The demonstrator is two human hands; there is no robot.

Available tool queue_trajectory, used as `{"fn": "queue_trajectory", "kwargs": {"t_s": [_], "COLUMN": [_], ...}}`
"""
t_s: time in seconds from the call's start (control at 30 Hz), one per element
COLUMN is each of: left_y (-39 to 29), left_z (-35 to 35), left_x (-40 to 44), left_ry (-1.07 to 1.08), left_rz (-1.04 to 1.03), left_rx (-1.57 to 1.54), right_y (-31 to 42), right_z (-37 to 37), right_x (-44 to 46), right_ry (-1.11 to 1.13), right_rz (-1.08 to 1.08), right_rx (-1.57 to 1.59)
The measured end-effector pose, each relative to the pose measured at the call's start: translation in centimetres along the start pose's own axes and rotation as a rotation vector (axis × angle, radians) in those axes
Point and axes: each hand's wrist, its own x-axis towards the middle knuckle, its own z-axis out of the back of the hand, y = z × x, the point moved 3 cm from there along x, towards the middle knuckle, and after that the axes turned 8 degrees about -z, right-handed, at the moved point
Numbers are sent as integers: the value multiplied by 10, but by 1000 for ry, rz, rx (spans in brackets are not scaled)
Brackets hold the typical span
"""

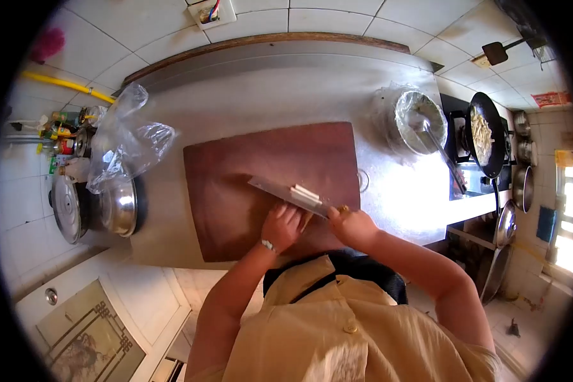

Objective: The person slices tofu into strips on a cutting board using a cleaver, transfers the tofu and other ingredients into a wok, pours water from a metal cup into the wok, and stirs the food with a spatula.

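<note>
My right hand [352, 228] is wrapped round the handle of a kitchen knife [277, 191], whose broad blade points to the upper left over a reddish-brown cutting board [223, 165]. Against the far side of the blade lie a few pale cut strips [305, 193]. My left hand [282, 225] is closed, fingers bent close behind the blade on the near side. Between the two hands a small brownish piece of food [306, 221] shows in part. My fingers and the knife hide the rest, so what the left hand grips is unclear.
A metal counter [286, 89] surrounds the board. Left stand a clear plastic bag [124, 143] and a metal bowl [118, 207]. Right are a plastic-lined pot [404, 130], a ladle-like utensil [444, 156] across its rim, and a wok [494, 149] of pale strips on the stove.
</note>
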Motion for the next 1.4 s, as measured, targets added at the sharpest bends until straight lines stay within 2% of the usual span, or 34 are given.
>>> {"fn": "queue_trajectory", "kwargs": {"t_s": [0.03,0.1,0.2,0.27,0.33,0.4,0.43,0.5,0.63,0.73,0.97,1.3,1.4], "left_y": [2,4,-2,0,-11,-13,-12,-15,-14,-14,-8,-4,-5], "left_z": [3,7,6,5,5,2,1,4,13,5,-4,-3,3], "left_x": [3,8,5,3,3,2,3,4,9,2,-3,-3,1], "left_ry": [-46,-79,-67,-38,-41,-12,-35,-66,-53,-58,-28,-2,-29], "left_rz": [-15,-5,-1,-3,-133,-109,-129,-153,-155,-136,-93,-93,-121], "left_rx": [4,-6,-25,0,-73,-71,-72,-63,-97,-100,-138,-233,-225], "right_y": [2,4,5,-8,-8,-14,-14,-10,2,-4,-1,2,6], "right_z": [-1,9,21,14,5,-6,-14,-18,10,12,19,11,-1], "right_x": [4,10,13,-1,-12,-17,-13,9,30,-2,-72,-66,-43], "right_ry": [-14,-194,-93,-170,-223,-110,-99,-235,-266,-233,-52,53,-11], "right_rz": [9,59,53,98,134,-76,-80,-5,70,-11,-96,-144,-139], "right_rx": [1,134,180,223,267,277,279,324,362,222,156,72,110]}}
